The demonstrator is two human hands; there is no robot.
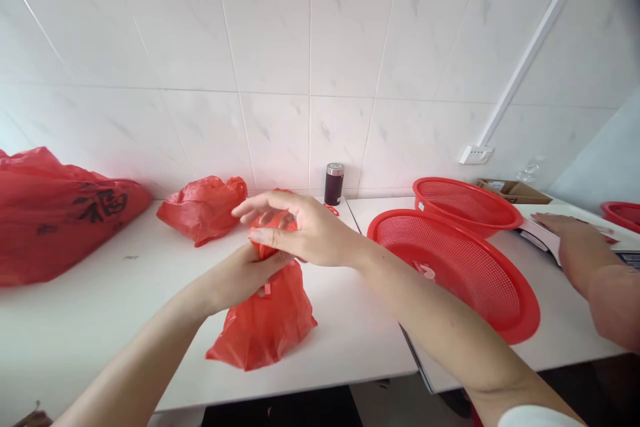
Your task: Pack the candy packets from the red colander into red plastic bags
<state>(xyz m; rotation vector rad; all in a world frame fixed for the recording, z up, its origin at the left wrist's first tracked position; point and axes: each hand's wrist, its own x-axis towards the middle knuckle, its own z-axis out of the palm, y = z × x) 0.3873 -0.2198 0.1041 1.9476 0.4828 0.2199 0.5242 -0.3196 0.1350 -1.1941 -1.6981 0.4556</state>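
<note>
Both hands are up at the top of a small red plastic bag [265, 320] sitting on the white tabletop [75, 327]. The left hand [245, 273] is closed around the bag's bunched neck, the right hand [305, 230] sits over it with fingers loosely spread, touching the plastic. Behind it there's another red bag [203, 207], and a much bigger one with black lettering [55, 213] at the far left, cut off by the edge. A dark jar [334, 183] stands by the wall. Two red mesh baskets [460, 260] overlap on the right. Another person's hand [575, 240] rests flat there, on something I can't make out.
</note>
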